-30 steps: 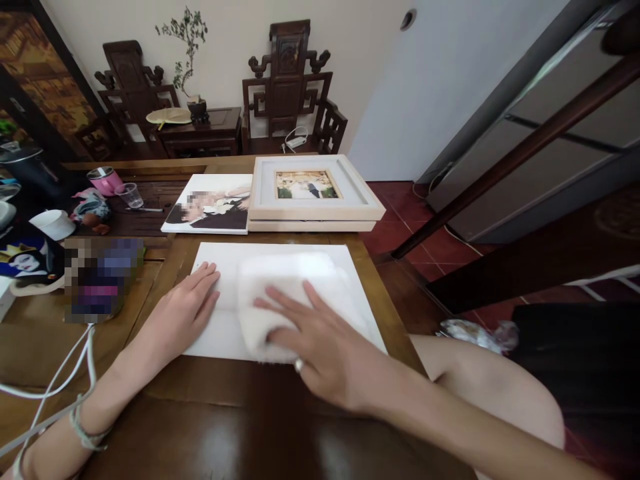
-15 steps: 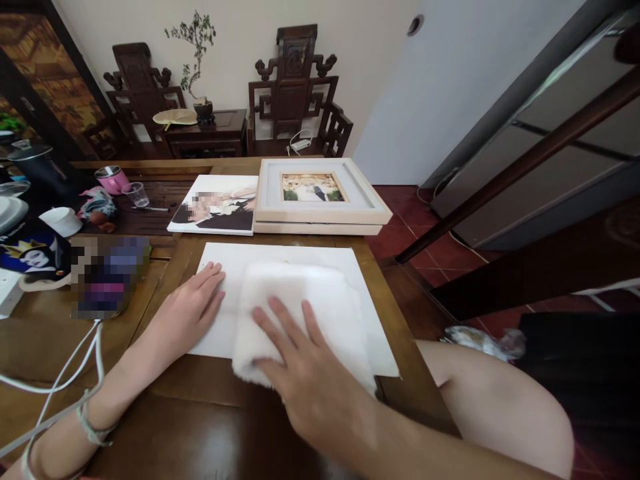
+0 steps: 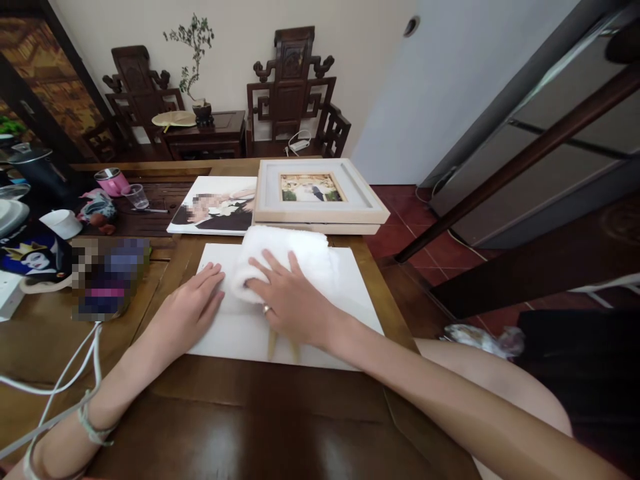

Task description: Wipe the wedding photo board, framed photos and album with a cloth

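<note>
White towel (image 3: 280, 257) lies under the flat, open right hand (image 3: 290, 303) at the white panel's (image 3: 240, 330) far edge; the open left hand (image 3: 187, 310) steadies its left side. The near part looks unwiped.

place: a home, my sitting room | shown by: 2 carved dark-wood chairs (image 3: 293, 87) against the wall | potted plant (image 3: 196, 60) on a side table | framed photo (image 3: 317, 193) on my wooden surface (image 3: 250, 413) | red tiled floor (image 3: 400, 227)
</note>
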Demonstrator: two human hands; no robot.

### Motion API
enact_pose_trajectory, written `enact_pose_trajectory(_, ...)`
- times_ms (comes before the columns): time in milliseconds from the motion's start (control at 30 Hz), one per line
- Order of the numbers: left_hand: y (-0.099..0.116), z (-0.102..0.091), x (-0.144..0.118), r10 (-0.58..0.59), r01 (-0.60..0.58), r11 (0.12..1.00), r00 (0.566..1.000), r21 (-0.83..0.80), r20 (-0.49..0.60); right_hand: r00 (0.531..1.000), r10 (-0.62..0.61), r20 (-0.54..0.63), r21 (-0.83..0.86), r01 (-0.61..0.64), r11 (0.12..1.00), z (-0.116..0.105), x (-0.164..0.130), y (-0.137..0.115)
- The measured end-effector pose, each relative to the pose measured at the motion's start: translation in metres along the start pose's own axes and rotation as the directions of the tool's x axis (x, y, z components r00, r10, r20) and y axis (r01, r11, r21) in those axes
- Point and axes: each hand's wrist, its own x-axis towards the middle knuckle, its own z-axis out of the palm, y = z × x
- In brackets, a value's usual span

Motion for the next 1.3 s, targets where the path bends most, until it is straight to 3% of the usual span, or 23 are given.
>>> enact_pose_trajectory(133, 0.0, 0.001, 0.002, -0.023, 0.018, 0.995, 0.999, -0.095, -0.049, 0.997, 0.021, -0.078, -0.096, -0.028, 0.995, 0.01, 0.007, -0.014)
enact_pose_trajectory(233, -0.003, 0.005, 0.002, -0.038, 0.03, 0.992, 0.997, -0.122, -0.067, 0.987, -0.124, -0.1, -0.12, 0.112, 0.986, 0.018, -0.015, -0.038)
enact_pose_trajectory(333, -0.008, 0.008, 0.001, -0.026, 0.024, 0.996, 1.0, -0.09, -0.014, 0.95, -0.29, -0.116, -0.09, 0.281, 0.955, 0.024, -0.046, -0.06)
enact_pose_trajectory(467, -0.012, 0.008, -0.001, -0.025, 0.028, 0.998, 0.999, -0.061, 0.04, 0.92, -0.377, -0.106, 0.03, 0.382, 0.924, 0.022, -0.068, -0.066)
enact_pose_trajectory(567, -0.011, 0.008, 0.0, -0.038, 0.041, 0.996, 0.999, -0.076, 0.038, 0.942, -0.327, -0.079, 0.092, 0.334, 0.938, 0.016, -0.061, -0.049)
enact_pose_trajectory(700, -0.006, 0.008, 0.003, -0.085, 0.078, 0.983, 0.996, -0.168, -0.03, 0.988, -0.15, -0.033, 0.027, 0.151, 0.988, 0.009, -0.025, -0.024)
enact_pose_trajectory(833, -0.001, 0.004, 0.007, -0.218, 0.145, 0.92, 0.962, -0.364, -0.166, 0.994, -0.001, -0.11, -0.071, -0.007, 0.997, 0.012, 0.016, -0.02)
enact_pose_trajectory(933, 0.001, -0.001, 0.009, -0.348, 0.179, 0.828, 0.907, -0.531, -0.236, 0.985, -0.073, -0.156, -0.106, 0.057, 0.993, 0.017, 0.028, -0.033)
enact_pose_trajectory(1033, 0.0, -0.004, 0.01, -0.452, 0.207, 0.74, 0.857, -0.64, -0.246, 0.951, -0.289, -0.113, -0.093, 0.28, 0.956, 0.017, 0.015, -0.05)
enact_pose_trajectory(1133, 0.001, -0.005, 0.011, -0.491, 0.225, 0.703, 0.84, -0.674, -0.232, 0.899, -0.434, -0.061, -0.035, 0.433, 0.901, 0.011, -0.016, -0.064)
enact_pose_trajectory(1233, 0.002, -0.006, 0.01, -0.493, 0.24, 0.694, 0.845, -0.679, -0.206, 0.896, -0.445, -0.012, 0.038, 0.445, 0.895, 0.005, -0.045, -0.066)
enact_pose_trajectory(1300, 0.003, -0.006, 0.009, -0.452, 0.229, 0.743, 0.864, -0.628, -0.22, 0.928, -0.373, 0.006, 0.068, 0.372, 0.926, 0.001, -0.055, -0.059)
